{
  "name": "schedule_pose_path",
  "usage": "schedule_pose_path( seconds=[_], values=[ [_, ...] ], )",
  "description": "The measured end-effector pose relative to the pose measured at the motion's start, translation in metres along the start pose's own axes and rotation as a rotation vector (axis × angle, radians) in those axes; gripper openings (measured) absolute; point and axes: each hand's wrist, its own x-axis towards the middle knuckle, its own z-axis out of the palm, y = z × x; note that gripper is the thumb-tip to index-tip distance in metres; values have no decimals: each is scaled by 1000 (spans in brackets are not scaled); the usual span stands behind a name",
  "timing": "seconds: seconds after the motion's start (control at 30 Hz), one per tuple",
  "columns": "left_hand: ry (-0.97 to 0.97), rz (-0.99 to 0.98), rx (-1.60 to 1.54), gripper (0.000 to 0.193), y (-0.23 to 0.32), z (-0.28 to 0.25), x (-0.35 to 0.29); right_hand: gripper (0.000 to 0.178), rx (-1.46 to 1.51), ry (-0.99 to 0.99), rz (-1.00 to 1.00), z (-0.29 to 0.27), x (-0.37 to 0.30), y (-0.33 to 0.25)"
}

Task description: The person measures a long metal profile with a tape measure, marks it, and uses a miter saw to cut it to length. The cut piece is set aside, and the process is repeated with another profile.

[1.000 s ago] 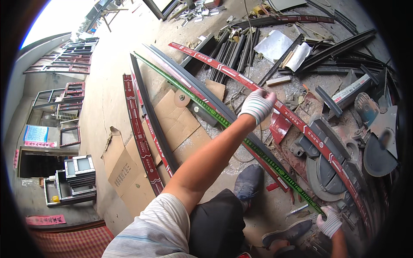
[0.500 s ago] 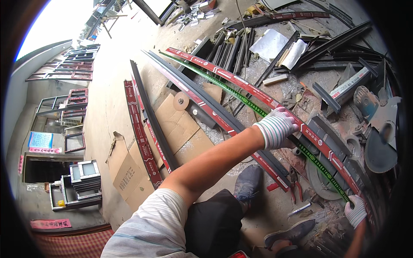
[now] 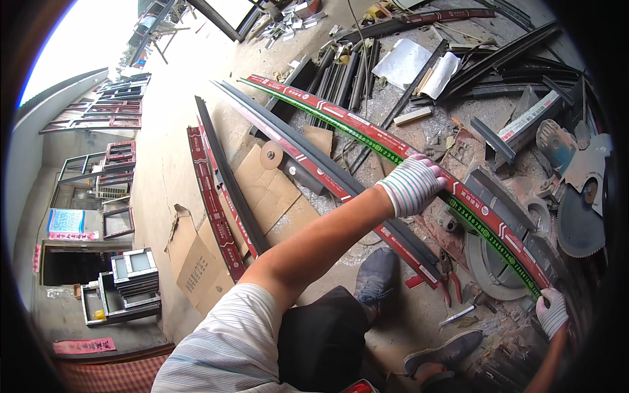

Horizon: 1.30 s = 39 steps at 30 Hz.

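A long metal profile (image 3: 478, 208) with red protective film slants from upper centre to lower right. Along its near edge runs a green tape measure blade (image 3: 368, 141), nearly flush with it. My left hand (image 3: 413, 187), in a striped white glove, is closed over the profile and tape around mid-length, fingers on the far edge. My right hand (image 3: 553, 314), gloved too, pinches the tape's near end against the profile's lower end. Under the profile's lower half sits a cut-off saw with a grey base (image 3: 477, 262) and a toothed blade (image 3: 582, 223).
Another red-filmed profile (image 3: 314, 171) lies to the left, with more profiles (image 3: 219, 203) beyond it over cardboard (image 3: 262, 190). Red-handled pliers (image 3: 453, 288) lie near my shoe (image 3: 378, 278). Dark offcuts (image 3: 347, 78) and white paper (image 3: 401, 63) litter the far floor.
The tape has come up close against the profile's edge, where it sagged away before. My right hand has shifted right and slightly up to the profile's end. My left hand stays closed on the profile.
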Motion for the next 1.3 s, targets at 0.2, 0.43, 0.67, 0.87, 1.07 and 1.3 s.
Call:
schedule_pose_path(
  seconds=[0.2,0.43,0.67,0.87,1.07,1.3],
  values=[
    [-87,-39,19,29,2,6,15,20,-23,49,23,5,-9,24],
    [-89,-27,2,30,4,18,14,19,-58,67,3,5,-16,38],
    [-130,-46,-12,26,3,16,13,20,6,52,81,10,-14,28],
    [-180,-97,-74,34,1,4,19,15,13,-12,-25,-17,16,-14],
    [-101,-7,-105,51,-1,30,33,18,18,-33,58,-25,24,-29],
    [-215,-55,-83,56,-26,32,32,24,69,-169,247,-21,32,-35]
  ],
)
